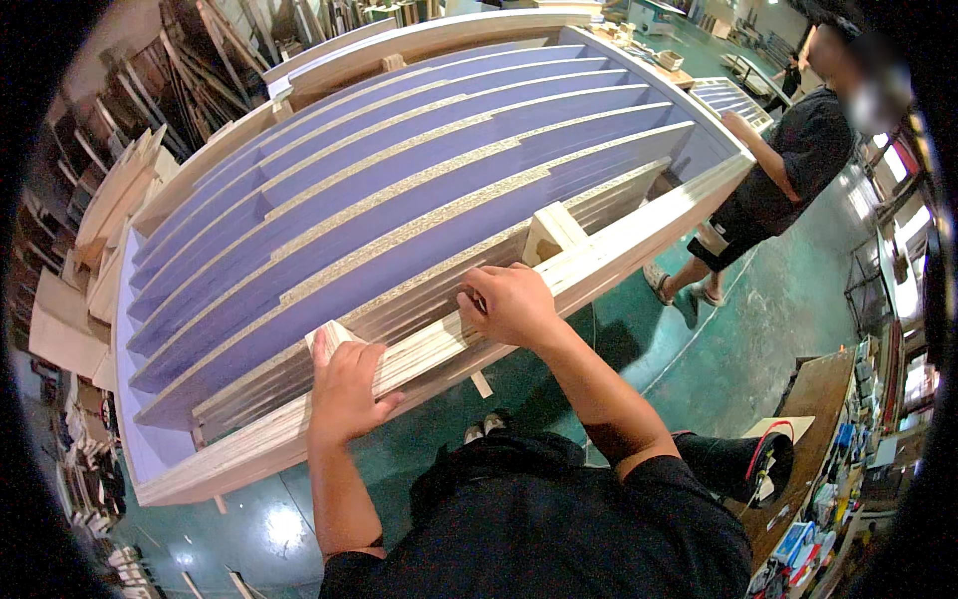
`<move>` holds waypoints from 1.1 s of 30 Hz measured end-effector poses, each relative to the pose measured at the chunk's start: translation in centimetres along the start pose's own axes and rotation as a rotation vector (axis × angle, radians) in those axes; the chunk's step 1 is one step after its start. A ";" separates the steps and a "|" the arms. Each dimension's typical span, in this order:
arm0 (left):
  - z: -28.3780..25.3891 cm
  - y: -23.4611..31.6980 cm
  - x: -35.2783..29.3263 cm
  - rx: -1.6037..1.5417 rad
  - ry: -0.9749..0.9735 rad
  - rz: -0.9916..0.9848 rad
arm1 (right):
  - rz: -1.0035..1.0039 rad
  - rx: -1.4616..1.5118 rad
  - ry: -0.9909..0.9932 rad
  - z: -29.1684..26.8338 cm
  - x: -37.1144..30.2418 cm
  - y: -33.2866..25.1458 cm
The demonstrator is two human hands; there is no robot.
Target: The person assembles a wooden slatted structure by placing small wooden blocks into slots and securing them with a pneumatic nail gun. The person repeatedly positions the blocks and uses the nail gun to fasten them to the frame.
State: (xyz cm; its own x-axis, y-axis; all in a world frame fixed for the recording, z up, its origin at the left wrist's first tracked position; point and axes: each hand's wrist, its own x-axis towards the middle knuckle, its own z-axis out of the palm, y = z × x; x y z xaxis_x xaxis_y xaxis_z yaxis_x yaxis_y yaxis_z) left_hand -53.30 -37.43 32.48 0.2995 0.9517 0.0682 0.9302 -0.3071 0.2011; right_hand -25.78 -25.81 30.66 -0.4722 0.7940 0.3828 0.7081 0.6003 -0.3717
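A large wooden frame with purple-blue slats [399,200] stretches in front of me, and its pale near rail [239,439] runs across just beyond my body. My left hand [344,389] rests on this rail beside a small wooden block [327,331], fingers laid over the wood and thumb apart. Further right, my right hand [514,304] is closed over the rail's inner edge with its fingers curled. What it pinches, if anything, is hidden. Another short wooden block [559,230] sits between the rail and the nearest slat, just beyond my right hand.
A person in dark clothes [798,150] stands at the frame's right end, a hand near it. At lower right are a black bin [738,464] and a workbench [808,449] with tools. Timber boards [190,80] lean at left. Wood scraps [482,383] lie on the green floor.
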 end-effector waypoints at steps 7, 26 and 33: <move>1.2 0.5 0.2 -0.056 0.012 0.016 | -0.032 0.006 0.002 -0.7 -0.6 0.6; 0.4 0.0 0.4 -0.024 -0.064 -0.025 | -0.029 0.041 -0.001 -0.2 0.0 0.1; -0.3 0.1 0.3 0.001 -0.093 -0.061 | -0.027 0.009 -0.025 0.3 0.4 0.2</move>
State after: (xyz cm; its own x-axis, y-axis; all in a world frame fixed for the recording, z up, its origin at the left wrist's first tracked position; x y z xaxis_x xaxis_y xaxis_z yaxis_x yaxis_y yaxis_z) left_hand -53.21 -37.21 32.80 0.2606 0.9648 -0.0352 0.9476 -0.2486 0.2007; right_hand -25.96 -25.36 30.46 -0.5039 0.7797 0.3718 0.6905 0.6222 -0.3689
